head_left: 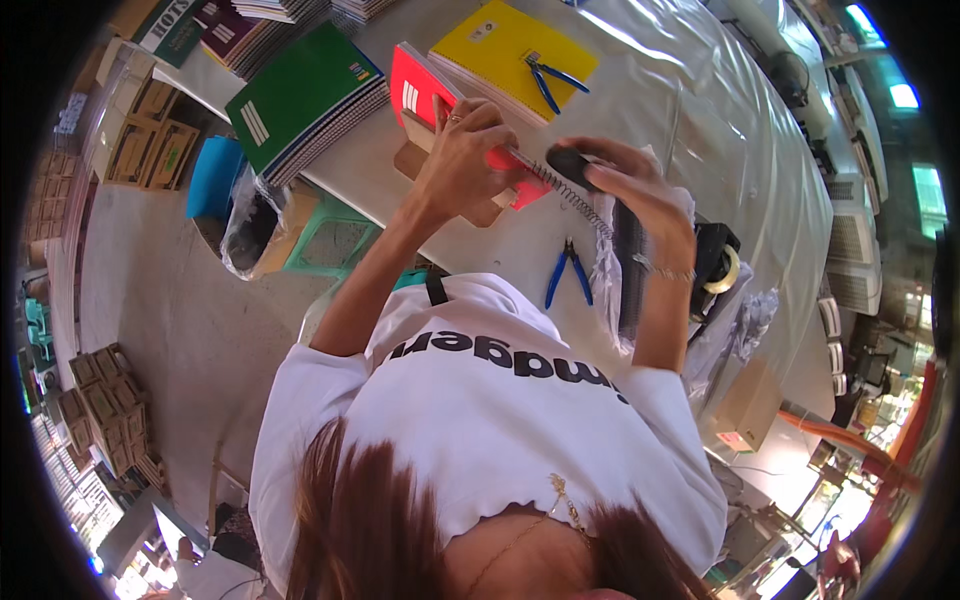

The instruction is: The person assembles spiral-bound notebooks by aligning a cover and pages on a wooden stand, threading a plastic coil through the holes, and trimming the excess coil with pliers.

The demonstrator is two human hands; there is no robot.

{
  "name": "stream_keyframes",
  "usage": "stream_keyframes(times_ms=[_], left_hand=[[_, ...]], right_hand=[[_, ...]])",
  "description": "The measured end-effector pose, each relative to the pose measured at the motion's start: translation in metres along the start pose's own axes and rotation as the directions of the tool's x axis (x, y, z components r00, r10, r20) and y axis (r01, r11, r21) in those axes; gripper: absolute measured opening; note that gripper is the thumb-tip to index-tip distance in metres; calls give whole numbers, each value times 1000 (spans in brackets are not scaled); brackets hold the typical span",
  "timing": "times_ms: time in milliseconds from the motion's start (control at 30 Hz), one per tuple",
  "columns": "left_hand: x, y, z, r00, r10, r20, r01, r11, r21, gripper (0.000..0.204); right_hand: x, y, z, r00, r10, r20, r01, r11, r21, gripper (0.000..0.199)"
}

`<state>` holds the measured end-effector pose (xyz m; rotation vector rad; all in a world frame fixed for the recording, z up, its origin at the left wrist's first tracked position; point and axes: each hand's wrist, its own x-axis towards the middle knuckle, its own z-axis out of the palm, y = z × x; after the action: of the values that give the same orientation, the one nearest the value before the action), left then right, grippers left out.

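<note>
My left hand (468, 150) is closed on a red notebook (420, 80), tilted up off the table. A metal spiral coil (572, 194) runs from the notebook's edge toward the right, its far part loose. My right hand (640, 180) has a black rounded object (568, 162) between thumb and fingers, close beside the coil; its exact kind is unclear. Brown cardboard (412, 160) shows under the notebook. Blue-handled cutting pliers (568, 275) lie on the table in front of me, below the coil.
A yellow notebook stack (490, 55) carries second blue-handled pliers (545, 85). Green notebooks (305, 100) are piled at the left table edge. More coils (628, 275) lie in plastic near my right forearm, beside a tape dispenser (718, 268). A green stool (335, 240) stands left.
</note>
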<state>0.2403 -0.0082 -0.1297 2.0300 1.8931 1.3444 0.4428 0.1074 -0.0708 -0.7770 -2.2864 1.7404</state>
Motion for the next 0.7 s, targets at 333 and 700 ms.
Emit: stream_keyframes(times_ms=[333, 700], left_hand=[[-5, 2, -10, 998, -24, 51, 24, 1000, -12, 28], [-3, 10, -15, 996, -75, 37, 70, 989, 131, 36]], right_hand=[[8, 1, 14, 998, -55, 19, 57, 984, -168, 42], [35, 58, 17, 984, 95, -153, -145, 924, -354, 42]])
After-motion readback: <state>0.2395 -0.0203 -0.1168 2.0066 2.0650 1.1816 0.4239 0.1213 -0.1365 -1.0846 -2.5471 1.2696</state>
